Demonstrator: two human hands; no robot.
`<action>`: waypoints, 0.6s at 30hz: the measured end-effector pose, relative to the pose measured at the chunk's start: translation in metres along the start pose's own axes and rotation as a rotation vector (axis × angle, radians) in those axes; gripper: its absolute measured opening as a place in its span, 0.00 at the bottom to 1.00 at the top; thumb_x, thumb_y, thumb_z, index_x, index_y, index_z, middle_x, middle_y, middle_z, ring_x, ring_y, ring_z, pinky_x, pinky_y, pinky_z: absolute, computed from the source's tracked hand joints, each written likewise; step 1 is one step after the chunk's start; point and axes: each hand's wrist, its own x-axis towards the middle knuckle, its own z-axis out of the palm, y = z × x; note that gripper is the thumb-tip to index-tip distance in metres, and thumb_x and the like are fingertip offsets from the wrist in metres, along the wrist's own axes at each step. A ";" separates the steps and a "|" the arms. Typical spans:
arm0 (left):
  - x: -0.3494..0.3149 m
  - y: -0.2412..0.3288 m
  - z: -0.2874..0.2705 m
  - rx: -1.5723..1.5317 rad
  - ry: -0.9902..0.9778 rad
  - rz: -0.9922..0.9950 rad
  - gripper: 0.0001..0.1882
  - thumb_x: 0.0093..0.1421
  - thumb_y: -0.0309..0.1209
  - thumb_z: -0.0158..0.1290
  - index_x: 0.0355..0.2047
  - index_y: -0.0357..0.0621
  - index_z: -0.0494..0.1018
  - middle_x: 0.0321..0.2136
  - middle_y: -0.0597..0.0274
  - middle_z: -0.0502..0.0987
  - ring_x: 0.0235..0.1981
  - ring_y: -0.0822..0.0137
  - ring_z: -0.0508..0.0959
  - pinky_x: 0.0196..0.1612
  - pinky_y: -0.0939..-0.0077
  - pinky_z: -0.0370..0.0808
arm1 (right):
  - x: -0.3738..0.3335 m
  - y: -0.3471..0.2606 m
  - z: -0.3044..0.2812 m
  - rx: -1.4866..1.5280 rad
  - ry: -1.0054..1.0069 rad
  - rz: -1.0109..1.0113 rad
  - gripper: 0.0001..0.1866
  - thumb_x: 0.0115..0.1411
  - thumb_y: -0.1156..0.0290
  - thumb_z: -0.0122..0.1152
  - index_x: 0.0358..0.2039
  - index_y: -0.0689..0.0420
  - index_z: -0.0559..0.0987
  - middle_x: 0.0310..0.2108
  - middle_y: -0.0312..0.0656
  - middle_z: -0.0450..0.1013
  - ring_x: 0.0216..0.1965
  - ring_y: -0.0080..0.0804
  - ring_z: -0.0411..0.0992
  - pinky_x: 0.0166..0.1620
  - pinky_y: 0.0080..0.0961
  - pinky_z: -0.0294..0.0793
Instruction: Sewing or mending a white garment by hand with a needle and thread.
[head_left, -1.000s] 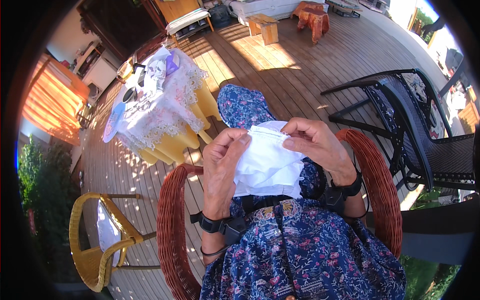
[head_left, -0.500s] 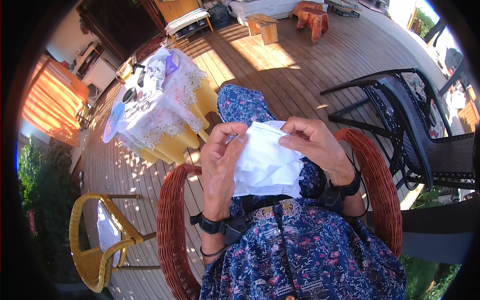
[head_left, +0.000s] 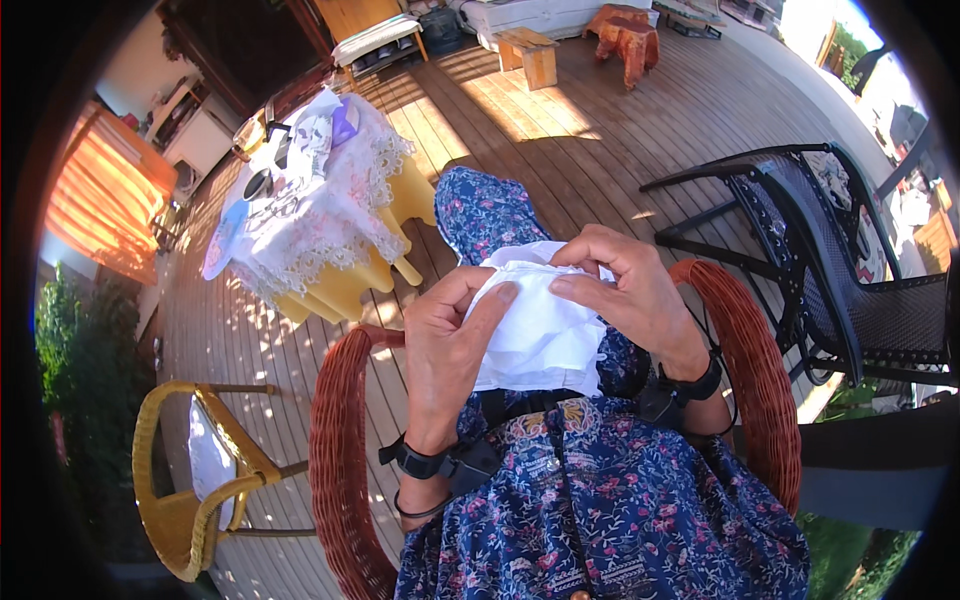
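A piece of white cloth hangs between my two hands above my lap, its lower part creased and resting near my waist. My left hand pinches its upper left edge between thumb and fingers. On the upper right, my right hand grips the cloth with the thumb lying on its front and the fingers curled behind. The top edge is gathered between the thumbs. Below the cloth spreads the dark blue floral garment that I wear. Whether anything small sits inside the folds, I cannot tell.
Reddish wicker armrests flank me. Ahead on the left stands a round table with a lace cloth, bearing scissors and fabric. A yellow wicker chair is at left, a black chair at right. Wooden stools stand farther off on the deck.
My left thumb has shifted right and down over the cloth's edge. The right fingers have curled more, and the top edge has folded over between the hands.
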 end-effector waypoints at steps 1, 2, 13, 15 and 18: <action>0.000 -0.001 0.001 -0.020 0.013 0.007 0.06 0.61 0.24 0.54 0.35 0.34 0.75 0.27 0.66 0.78 0.26 0.85 0.73 0.26 0.91 0.66 | 0.001 -0.004 0.001 -0.101 0.031 -0.015 0.11 0.53 0.69 0.67 0.36 0.60 0.81 0.26 0.36 0.70 0.26 0.20 0.65 0.30 0.19 0.66; -0.001 0.000 0.003 -0.022 0.017 0.006 0.06 0.61 0.24 0.54 0.35 0.34 0.75 0.27 0.66 0.78 0.26 0.85 0.73 0.26 0.91 0.66 | 0.001 -0.008 0.002 -0.202 0.061 -0.030 0.11 0.52 0.70 0.68 0.36 0.59 0.81 0.26 0.36 0.69 0.25 0.21 0.65 0.29 0.19 0.66; -0.005 0.006 0.008 -0.006 0.071 0.032 0.05 0.60 0.22 0.54 0.36 0.33 0.76 0.25 0.68 0.78 0.27 0.83 0.73 0.28 0.90 0.68 | 0.005 -0.019 0.024 -0.218 0.253 -0.236 0.11 0.46 0.79 0.70 0.32 0.56 0.82 0.25 0.36 0.68 0.22 0.22 0.66 0.25 0.20 0.67; -0.005 0.006 0.005 -0.010 0.090 0.038 0.05 0.60 0.22 0.54 0.36 0.33 0.76 0.26 0.68 0.78 0.27 0.83 0.73 0.28 0.90 0.68 | 0.004 -0.016 0.023 -0.225 0.251 -0.239 0.11 0.46 0.79 0.70 0.32 0.56 0.81 0.24 0.36 0.68 0.22 0.22 0.66 0.25 0.20 0.67; -0.006 0.007 0.007 -0.028 0.100 0.048 0.05 0.60 0.22 0.54 0.36 0.32 0.76 0.26 0.67 0.78 0.26 0.84 0.73 0.27 0.89 0.68 | 0.003 -0.015 0.023 -0.224 0.251 -0.230 0.11 0.45 0.79 0.70 0.31 0.56 0.81 0.24 0.36 0.68 0.22 0.21 0.66 0.25 0.20 0.67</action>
